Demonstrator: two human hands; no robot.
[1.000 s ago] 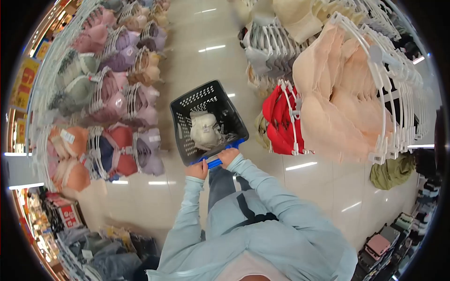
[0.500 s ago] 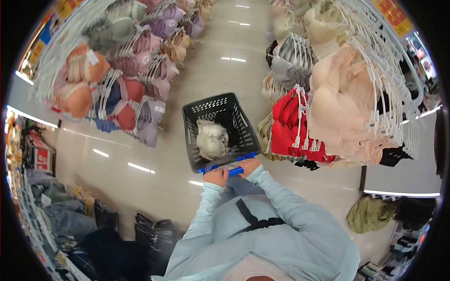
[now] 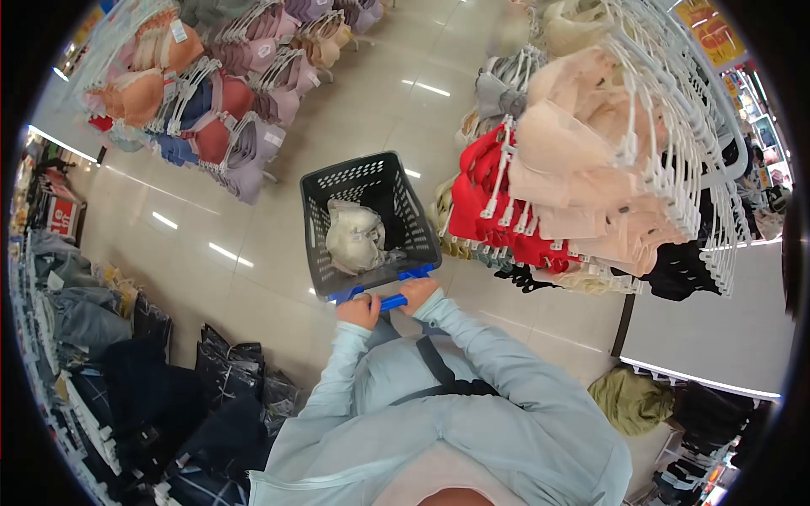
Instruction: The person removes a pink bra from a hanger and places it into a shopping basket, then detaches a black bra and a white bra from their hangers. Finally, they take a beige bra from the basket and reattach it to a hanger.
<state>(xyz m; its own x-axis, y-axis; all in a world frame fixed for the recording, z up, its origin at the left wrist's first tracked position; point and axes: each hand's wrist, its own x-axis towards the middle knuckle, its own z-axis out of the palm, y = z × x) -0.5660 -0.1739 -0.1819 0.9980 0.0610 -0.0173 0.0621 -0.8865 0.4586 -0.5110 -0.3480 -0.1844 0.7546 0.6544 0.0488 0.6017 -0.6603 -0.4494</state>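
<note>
In the head view, my left hand (image 3: 359, 311) and my right hand (image 3: 418, 295) are both grasping the blue handle (image 3: 393, 302) of a black shopping basket (image 3: 316, 240), fingers wrapping over it close together. The basket is sitting in front of me, and a cream bra (image 3: 354, 236) is lying inside, toward its left wall. I can't tell whether the floor (image 3: 211, 295) is bearing the basket's weight.

To my right, red bras (image 3: 477, 190) and peach bras (image 3: 565, 160) are hanging from a crowded rack (image 3: 730, 160), the red ones near the basket's right side. If I'm steering too far right, I could be catching a rim corner on a strap or hanger and dragging stock down. With my hands gripping so close together, a bump could be twisting the basket sideways. If it's tipping, the bra could be sliding, its straps perhaps snagging in the perforated wall.
</note>
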